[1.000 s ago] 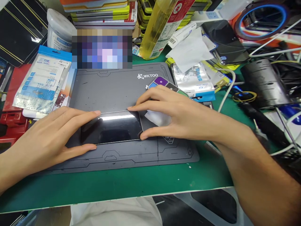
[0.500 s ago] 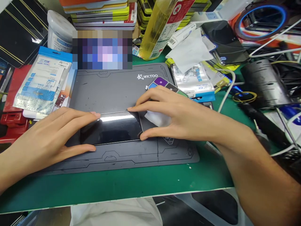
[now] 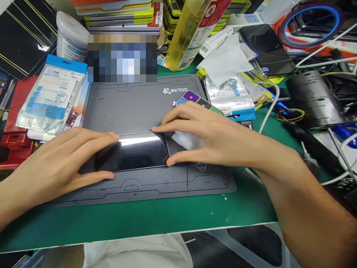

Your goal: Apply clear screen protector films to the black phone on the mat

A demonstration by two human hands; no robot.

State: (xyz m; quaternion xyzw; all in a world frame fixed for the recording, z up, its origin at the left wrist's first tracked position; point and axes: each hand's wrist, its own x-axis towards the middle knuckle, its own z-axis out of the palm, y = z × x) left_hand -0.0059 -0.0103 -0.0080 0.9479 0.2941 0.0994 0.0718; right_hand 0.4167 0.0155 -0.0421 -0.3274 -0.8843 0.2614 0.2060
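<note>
A black smartphone (image 3: 136,152), its glossy face up, lies sideways on the grey work mat (image 3: 117,108). A bright strip of light reflects along its far edge. My left hand (image 3: 64,160) grips the phone's left end, fingers on the far edge and thumb along the near edge. At the other end, my right hand (image 3: 198,134) spans the phone, with fingertips at the far edge and the thumb at the near right corner. A piece of white tissue (image 3: 188,141) lies partly under my right hand. Beyond it, a coloured tile-patterned panel (image 3: 191,96) is partly covered.
Left of the mat are a plastic packet (image 3: 52,96) and a white tub (image 3: 71,37). A tilted yellow bottle (image 3: 186,33) stands behind. On the right lie another packet (image 3: 231,93), a dark phone (image 3: 264,48), a metal cylinder (image 3: 314,98) and cables. The green table's (image 3: 167,219) front edge is near.
Both hands keep nearly the same hold on the phone, and it lies in the same place. The blurred picture at the back has changed colour.
</note>
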